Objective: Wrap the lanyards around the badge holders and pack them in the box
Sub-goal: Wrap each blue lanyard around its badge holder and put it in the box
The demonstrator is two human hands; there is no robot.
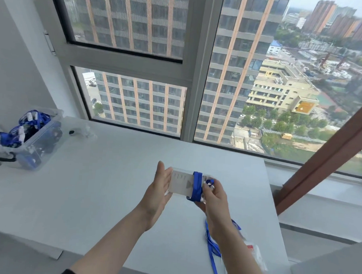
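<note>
Your left hand [159,190], fingers straight, supports the badge holder [181,182] above the table [89,184] centre; your right hand [215,203] pinches the wrapped blue lanyard [196,186]. If this pinch loosens, the turns may unwind before the box [39,144] at 10 o'clock.

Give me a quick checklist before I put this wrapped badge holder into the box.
1. Wrap: ok, lanyard coils around the badge holder at its right end.
2. Tail tucked: cannot tell, right hand covers it.
3. Hold: ok, right hand pinches the wrapped end, left hand lies flat against the other edge.
4. Open top: ok, no lid on the box.
5. Room inside: cannot tell, contents reach the rim.
6. Everything wrapped: not ok, loose lanyards lie on the table.
</note>
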